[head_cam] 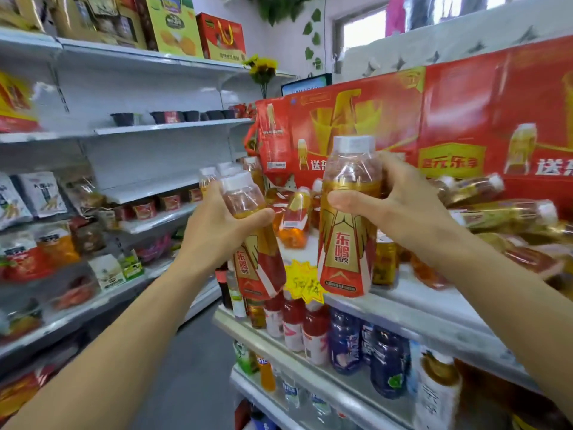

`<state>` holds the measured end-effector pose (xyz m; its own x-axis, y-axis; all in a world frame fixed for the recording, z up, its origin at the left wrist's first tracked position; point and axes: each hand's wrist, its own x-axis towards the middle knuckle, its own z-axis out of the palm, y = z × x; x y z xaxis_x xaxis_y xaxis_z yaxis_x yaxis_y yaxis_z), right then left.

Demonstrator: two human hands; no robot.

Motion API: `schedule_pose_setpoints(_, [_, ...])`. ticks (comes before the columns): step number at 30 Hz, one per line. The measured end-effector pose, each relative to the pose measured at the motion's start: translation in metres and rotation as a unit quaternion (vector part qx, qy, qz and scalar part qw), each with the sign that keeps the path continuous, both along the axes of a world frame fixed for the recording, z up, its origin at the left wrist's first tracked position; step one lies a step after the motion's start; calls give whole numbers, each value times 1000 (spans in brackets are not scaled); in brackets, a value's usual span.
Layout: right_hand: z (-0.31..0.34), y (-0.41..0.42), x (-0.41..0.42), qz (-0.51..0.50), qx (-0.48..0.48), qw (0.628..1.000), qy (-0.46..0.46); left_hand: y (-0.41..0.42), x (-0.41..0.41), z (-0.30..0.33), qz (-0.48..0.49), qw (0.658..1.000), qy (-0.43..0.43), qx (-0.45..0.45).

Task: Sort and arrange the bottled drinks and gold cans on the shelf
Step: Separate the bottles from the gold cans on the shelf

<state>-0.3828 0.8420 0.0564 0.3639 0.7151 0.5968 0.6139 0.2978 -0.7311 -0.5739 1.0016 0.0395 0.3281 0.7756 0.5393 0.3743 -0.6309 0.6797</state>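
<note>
Left hand point(214, 225) grips one bottle point(257, 243), cap tilted left; right hand point(400, 206) grips an upright bottle point(348, 218), cap up.

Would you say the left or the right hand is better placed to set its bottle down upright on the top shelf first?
Probably the right hand: its bottle is upright just above the white top shelf. The left hand holds its bottle tilted, out past the shelf's front edge.
</note>
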Motion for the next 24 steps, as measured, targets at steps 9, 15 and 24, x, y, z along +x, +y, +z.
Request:
schedule_pose_setpoints(9, [0,115,0,-31,-20,999,24,131,37,5,-21,999,37,29])
schedule_pose_setpoints(15, [-11,158,1,-80,-66,994,23,183,56,-3,-61,997,49,26])
schedule_pose_setpoints(24, [-27,179,7,-125,-152,980,22,221,74,-18,-120,991,48,14])
